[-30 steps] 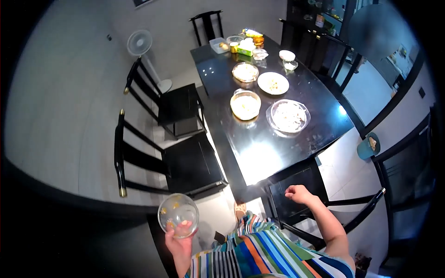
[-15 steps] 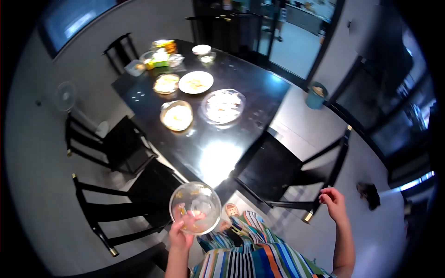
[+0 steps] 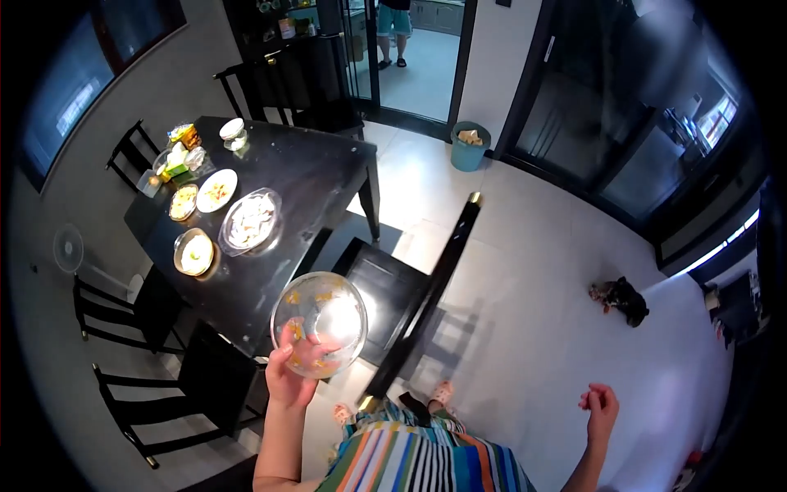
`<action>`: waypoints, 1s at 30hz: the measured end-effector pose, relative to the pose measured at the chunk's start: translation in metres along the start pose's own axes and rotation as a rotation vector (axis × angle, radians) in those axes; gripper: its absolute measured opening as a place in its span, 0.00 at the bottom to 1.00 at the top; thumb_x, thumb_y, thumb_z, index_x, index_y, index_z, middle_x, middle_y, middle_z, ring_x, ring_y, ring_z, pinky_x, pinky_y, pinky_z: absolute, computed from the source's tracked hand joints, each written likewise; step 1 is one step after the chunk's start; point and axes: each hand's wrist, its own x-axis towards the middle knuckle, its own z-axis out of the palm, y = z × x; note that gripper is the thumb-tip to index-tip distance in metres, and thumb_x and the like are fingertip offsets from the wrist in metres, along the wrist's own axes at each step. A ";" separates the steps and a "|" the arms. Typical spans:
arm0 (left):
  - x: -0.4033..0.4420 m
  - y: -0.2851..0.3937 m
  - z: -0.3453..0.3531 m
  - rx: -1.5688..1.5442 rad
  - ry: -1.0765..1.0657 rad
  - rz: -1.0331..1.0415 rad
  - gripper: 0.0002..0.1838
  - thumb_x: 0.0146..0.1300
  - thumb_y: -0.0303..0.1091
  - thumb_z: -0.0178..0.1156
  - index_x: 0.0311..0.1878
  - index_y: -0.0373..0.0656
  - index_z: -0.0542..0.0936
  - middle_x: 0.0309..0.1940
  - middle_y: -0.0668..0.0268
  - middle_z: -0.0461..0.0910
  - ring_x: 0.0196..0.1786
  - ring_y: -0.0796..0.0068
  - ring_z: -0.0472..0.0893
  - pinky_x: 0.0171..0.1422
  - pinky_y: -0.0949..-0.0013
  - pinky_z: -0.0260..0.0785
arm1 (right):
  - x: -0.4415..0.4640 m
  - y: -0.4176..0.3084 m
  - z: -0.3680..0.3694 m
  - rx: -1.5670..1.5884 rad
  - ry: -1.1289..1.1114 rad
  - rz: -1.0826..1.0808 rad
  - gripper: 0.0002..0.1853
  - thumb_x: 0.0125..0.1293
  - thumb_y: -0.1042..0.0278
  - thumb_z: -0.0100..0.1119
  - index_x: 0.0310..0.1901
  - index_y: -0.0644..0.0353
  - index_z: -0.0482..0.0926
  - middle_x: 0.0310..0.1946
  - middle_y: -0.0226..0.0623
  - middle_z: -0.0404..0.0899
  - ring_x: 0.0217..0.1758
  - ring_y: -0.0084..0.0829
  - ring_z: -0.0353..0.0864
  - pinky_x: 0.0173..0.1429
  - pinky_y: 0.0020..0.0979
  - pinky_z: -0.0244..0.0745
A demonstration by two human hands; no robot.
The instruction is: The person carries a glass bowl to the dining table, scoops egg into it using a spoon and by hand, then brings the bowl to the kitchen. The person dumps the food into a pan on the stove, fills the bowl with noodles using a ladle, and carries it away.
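Observation:
My left hand (image 3: pixel 288 379) grips a clear round bowl (image 3: pixel 305 297) at its near side, thumb on the rim and fingers spread beneath, visible through it. Orange-yellow food bits cling inside the bowl, and light glares off it. The bowl is in the air in front of a black chair (image 3: pixel 385 287). Out to the right, my right hand (image 3: pixel 601 406) hangs over the pale floor, fingers loosely bent and apart, nothing in them. On the dark table (image 3: pixel 299 176) sit a clear dish of food (image 3: pixel 251 221), a white plate (image 3: pixel 217 191) and two smaller bowls.
A blue-green bin (image 3: pixel 470 152) holding light-coloured refuse stands by the wall. A small dark dog (image 3: pixel 621 301) is on the floor at right. Black chairs surround the table, and a fan (image 3: pixel 69 248) stands at left. Beyond the doorway, a person's legs (image 3: pixel 393 33) show.
My view has swung right, so the table sits further left. The bowl stays in my left hand and now lies in front of the near chair. A person's legs show more fully in the doorway.

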 end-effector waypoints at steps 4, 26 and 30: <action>0.042 -0.048 0.072 -0.097 0.035 -0.070 0.23 0.55 0.46 0.50 0.53 0.49 0.70 0.45 0.48 0.74 0.51 0.47 0.75 0.45 0.46 0.74 | 0.064 0.013 -0.045 0.076 0.012 0.131 0.06 0.62 0.75 0.48 0.38 0.67 0.74 0.25 0.37 0.76 0.24 0.22 0.74 0.30 0.23 0.71; 0.315 -0.127 0.170 -0.170 0.472 0.148 0.36 0.51 0.38 0.53 0.64 0.52 0.52 0.40 0.60 0.71 0.51 0.45 0.74 0.52 0.45 0.69 | 0.545 -0.079 0.132 -0.054 -0.541 0.048 0.09 0.63 0.74 0.49 0.43 0.66 0.73 0.25 0.37 0.76 0.23 0.22 0.73 0.29 0.22 0.70; 0.362 -0.136 0.180 -0.176 0.588 0.258 0.36 0.53 0.37 0.52 0.65 0.51 0.50 0.42 0.57 0.72 0.50 0.46 0.75 0.51 0.44 0.70 | 0.651 -0.082 0.186 -0.124 -0.665 0.048 0.06 0.62 0.74 0.50 0.40 0.62 0.74 0.24 0.34 0.76 0.22 0.21 0.72 0.28 0.23 0.70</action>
